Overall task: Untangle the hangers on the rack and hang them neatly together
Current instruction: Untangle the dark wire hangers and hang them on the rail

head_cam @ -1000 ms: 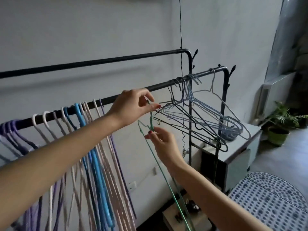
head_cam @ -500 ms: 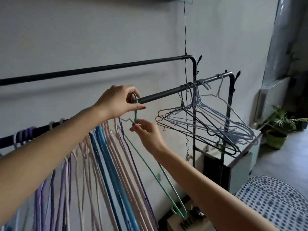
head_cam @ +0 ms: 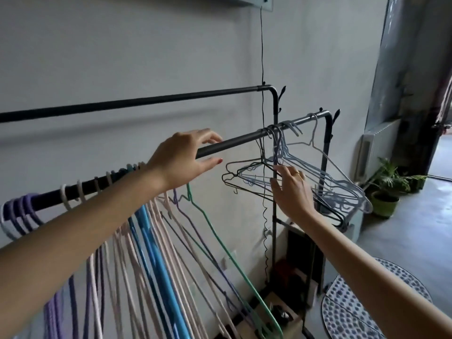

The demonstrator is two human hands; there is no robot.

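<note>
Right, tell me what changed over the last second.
Both hands let go of the green hanger, now hanging on the front rail beside the sorted row. The right hand moved right to the tangled hangers; the left hand opened over the rail. The tangle stayed put.

The left hand (head_cam: 182, 159) covers the green hanger's (head_cam: 221, 241) hook, and the neat hangers (head_cam: 137, 253) run past the bottom edge.

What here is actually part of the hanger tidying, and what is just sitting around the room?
Part of the job:
- front rail
- tangled hangers
- tidy hangers, with the green hanger at their end
- left hand, open at the rail
- right hand, reaching into the tangle

Just around:
- back rail
- potted plant
- dotted mat
- dangling cord
</note>
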